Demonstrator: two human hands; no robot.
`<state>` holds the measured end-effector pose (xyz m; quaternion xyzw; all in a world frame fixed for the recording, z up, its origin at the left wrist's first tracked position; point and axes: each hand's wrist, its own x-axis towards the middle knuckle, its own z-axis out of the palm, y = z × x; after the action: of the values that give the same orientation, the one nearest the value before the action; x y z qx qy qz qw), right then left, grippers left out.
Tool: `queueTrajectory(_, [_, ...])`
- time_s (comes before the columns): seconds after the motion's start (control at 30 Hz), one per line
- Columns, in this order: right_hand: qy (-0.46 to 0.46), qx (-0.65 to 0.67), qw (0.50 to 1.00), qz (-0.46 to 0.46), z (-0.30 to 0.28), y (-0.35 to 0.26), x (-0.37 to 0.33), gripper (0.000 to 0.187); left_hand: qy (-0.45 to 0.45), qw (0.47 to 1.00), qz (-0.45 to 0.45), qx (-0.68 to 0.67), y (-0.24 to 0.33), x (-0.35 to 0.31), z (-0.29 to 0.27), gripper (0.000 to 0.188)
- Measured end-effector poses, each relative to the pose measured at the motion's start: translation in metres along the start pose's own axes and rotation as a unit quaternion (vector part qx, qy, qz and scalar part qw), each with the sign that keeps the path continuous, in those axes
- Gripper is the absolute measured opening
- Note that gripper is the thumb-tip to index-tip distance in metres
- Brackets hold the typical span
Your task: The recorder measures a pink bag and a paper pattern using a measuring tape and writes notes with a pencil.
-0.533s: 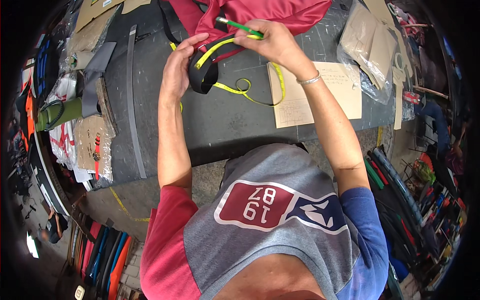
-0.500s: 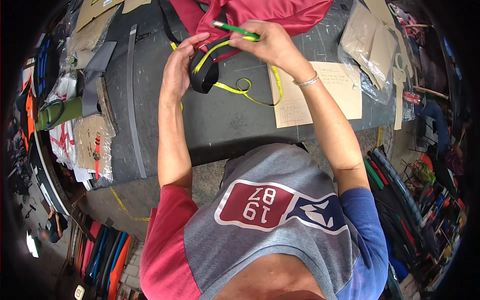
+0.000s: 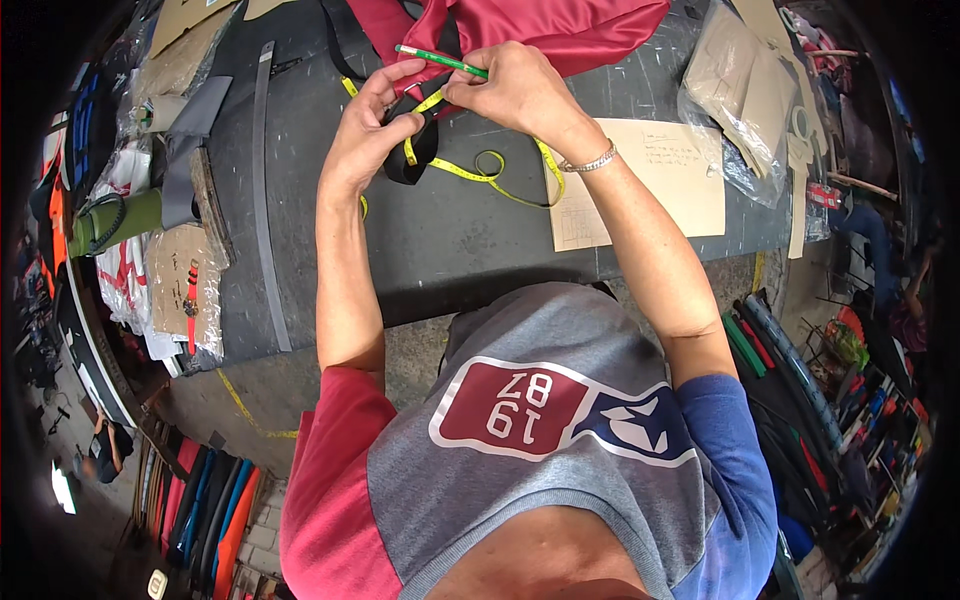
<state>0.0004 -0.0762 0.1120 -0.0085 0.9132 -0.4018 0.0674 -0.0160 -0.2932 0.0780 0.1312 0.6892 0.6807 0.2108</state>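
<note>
Dark tabletop; left hand pinching yellow tape, right hand closed on green pencil.

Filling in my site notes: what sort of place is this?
Probably a sewing or fabric workshop: red cloth and a tape measure on a dark worktable, with what look like fabric rolls at lower left.

Shirt: white numerals on red panel, inverted in this view; white angular emblem on adjoining blue panel. Paper sheet: handwritten lines high up, ruled grid lower left; wording illegible. Yellow tape measure: scale marks, figures too small. Left-side cardboard: handwriting, illegible.
</note>
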Motion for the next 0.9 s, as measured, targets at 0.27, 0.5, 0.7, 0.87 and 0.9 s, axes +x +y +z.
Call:
queueTrajectory(0.27, [0.010,0.004,1.000,0.002,0.001,0.001,0.000,0.024,0.016,1.000,0.000,-0.011,-0.005,0.004,0.000,0.053])
queueTrajectory(0.5, [0.007,0.057,0.998,0.004,0.008,0.018,-0.020,0.026,0.053,0.993,0.069,0.082,-0.029,-0.001,0.008,0.042])
queueTrajectory(0.7, [-0.007,0.118,0.992,0.033,0.022,0.054,-0.039,0.021,0.096,0.977,0.085,0.168,-0.037,-0.015,0.013,0.032])
queueTrajectory(0.87, [0.009,0.138,0.990,0.008,0.026,0.061,-0.041,0.018,0.108,0.960,0.137,0.218,-0.035,-0.016,0.017,0.026])
queueTrajectory(0.9, [0.017,0.142,0.990,0.003,0.027,0.061,-0.041,0.017,0.109,0.960,0.136,0.219,-0.035,-0.016,0.017,0.026])
